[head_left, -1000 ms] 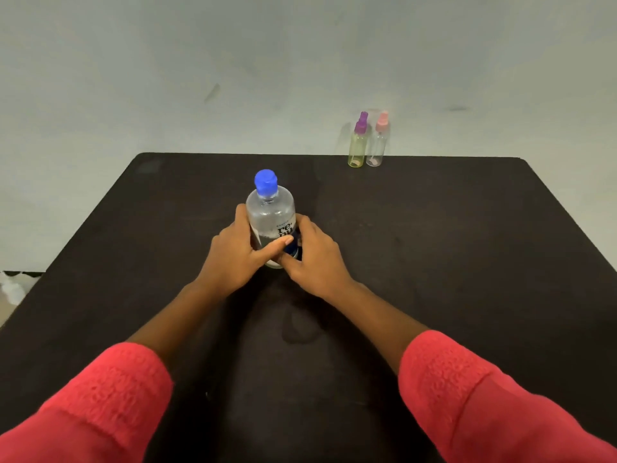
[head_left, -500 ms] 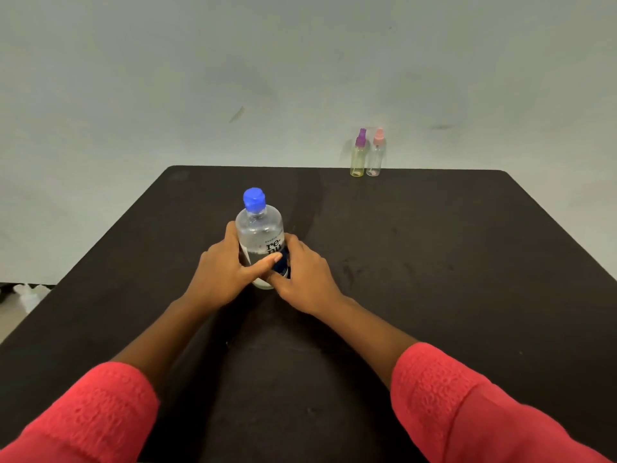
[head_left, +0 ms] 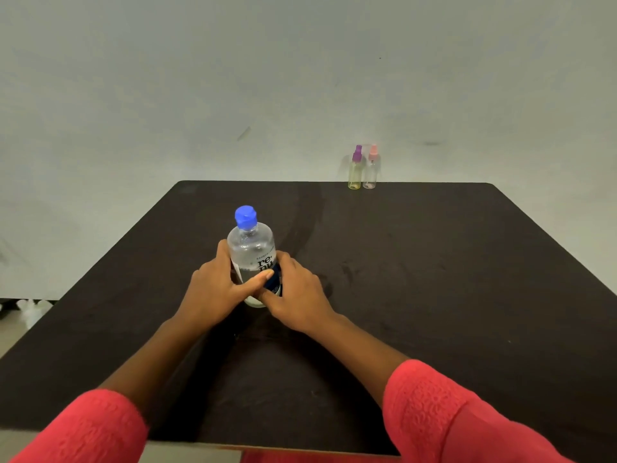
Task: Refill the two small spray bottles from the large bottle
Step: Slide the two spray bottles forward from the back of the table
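A large clear bottle [head_left: 251, 248] with a blue cap stands upright on the black table [head_left: 434, 279], left of the middle. My left hand [head_left: 213, 290] wraps its lower left side, thumb across the label. My right hand [head_left: 297, 297] grips its lower right side. Far off at the table's back edge stand two small spray bottles side by side: a yellowish one with a purple top [head_left: 355, 170] and a clear one with a pink top [head_left: 371, 168]. Both keep their spray tops on.
A pale wall rises directly behind the table's back edge. White objects [head_left: 31, 307] lie on the floor past the table's left edge. The table's near edge runs just below my red sleeves.
The view has pulled back and tilted up, so the table looks farther away. Both hands stay clasped on the large bottle, which remains standing on the table.
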`<move>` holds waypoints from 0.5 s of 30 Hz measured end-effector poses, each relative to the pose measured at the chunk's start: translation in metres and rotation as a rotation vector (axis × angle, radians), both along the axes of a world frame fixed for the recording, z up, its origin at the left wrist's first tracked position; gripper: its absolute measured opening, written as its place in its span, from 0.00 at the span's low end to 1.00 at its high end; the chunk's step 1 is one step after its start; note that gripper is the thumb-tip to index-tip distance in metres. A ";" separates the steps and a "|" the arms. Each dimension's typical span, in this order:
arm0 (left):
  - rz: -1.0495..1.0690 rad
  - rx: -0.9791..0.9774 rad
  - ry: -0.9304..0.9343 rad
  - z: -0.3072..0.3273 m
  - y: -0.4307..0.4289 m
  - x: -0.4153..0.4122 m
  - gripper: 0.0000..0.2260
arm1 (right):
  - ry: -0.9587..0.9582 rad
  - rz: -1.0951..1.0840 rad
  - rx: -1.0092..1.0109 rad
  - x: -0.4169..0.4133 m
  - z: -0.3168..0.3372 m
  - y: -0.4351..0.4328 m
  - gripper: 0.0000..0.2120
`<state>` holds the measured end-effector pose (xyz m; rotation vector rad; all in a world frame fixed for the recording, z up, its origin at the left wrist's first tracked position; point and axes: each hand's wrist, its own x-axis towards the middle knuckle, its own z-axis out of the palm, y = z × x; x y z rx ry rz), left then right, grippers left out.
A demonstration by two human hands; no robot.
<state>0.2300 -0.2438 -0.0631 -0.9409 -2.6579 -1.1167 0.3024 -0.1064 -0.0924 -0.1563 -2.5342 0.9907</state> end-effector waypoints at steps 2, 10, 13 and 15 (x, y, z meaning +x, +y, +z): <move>0.004 0.004 -0.005 0.001 0.000 0.002 0.30 | 0.003 0.002 -0.007 0.001 0.000 -0.001 0.25; 0.002 0.109 -0.167 0.000 0.002 0.012 0.36 | -0.046 0.070 -0.079 0.002 0.006 0.006 0.28; 0.196 0.344 -0.029 -0.007 0.011 0.023 0.43 | -0.179 0.150 -0.103 -0.002 0.008 0.030 0.37; 0.239 0.497 0.203 0.000 0.023 0.031 0.39 | -0.208 0.117 -0.234 -0.005 0.010 0.052 0.38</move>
